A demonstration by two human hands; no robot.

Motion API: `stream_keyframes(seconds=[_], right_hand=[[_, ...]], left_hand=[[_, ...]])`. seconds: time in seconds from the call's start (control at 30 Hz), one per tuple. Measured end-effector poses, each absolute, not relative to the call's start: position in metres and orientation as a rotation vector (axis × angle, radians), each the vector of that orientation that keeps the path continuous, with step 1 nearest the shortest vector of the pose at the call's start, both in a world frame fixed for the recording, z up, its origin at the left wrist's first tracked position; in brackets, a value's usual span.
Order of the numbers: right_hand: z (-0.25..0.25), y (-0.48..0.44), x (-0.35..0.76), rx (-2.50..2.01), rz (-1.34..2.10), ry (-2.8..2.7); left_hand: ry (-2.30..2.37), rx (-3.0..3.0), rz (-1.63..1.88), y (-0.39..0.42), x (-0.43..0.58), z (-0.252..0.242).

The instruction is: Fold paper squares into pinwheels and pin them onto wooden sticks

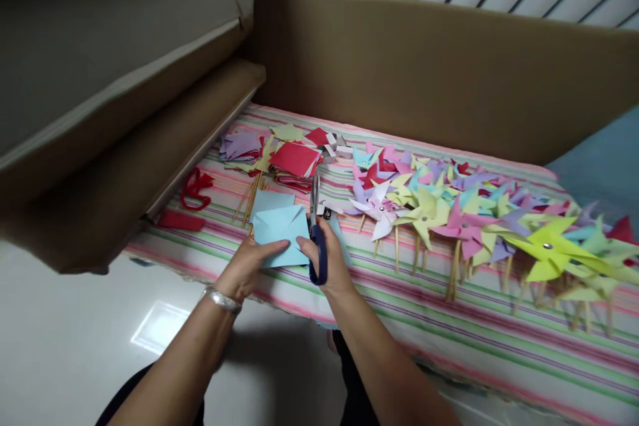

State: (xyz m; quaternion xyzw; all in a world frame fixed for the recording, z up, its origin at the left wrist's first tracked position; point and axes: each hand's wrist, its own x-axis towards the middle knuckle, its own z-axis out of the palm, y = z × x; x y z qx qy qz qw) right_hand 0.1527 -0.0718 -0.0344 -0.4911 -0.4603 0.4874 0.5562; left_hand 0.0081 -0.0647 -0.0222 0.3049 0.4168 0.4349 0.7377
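Note:
A light blue paper square (277,231), slit in from its corners, is gripped at its left lower side by my left hand (248,267), thumb lying on top. My right hand (330,258) has its fingers around the dark blue handles of a pair of scissors (318,255); the blades point away from me, along the paper's right edge. The right thumb rests by that edge too. Another light blue sheet (273,200) lies just behind the square, and more blue paper shows beside my right hand. Thin wooden sticks (252,196) lie behind the paper.
Finished paper pinwheels (424,216) on sticks cover the right of the striped cloth (399,319). Stacked red paper (295,158) and purple paper (240,146) lie at the back. Red-handled scissors (196,188) and a red strip (180,221) are at left, beside large cushions (124,73).

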Motion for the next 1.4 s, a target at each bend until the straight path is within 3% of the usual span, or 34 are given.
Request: stream_keyframes(seconds=[0.17,0.3,0.43,0.7,1.4], right_hand=[[-0.022,-0.076,0.153,-1.275,1.252,-1.192],[-0.008,-0.084,0.160,-1.246,1.567,-1.461],[-0.006,-0.091,0.158,-1.281,1.824,-1.543],[-0.022,-0.091,0.153,-1.284,1.985,-1.499],[-0.020,-0.090,0.141,-1.395,1.959,-1.464]], left_hand=[[1.131,0.677,1.078,-0.051,-0.016,-0.021],[1.287,0.723,1.088,-0.041,-0.053,-0.015],[1.298,0.747,1.048,-0.039,-0.073,-0.014],[1.237,0.809,0.977,-0.042,-0.080,-0.015],[1.222,0.816,0.977,-0.043,-0.079,-0.013]])
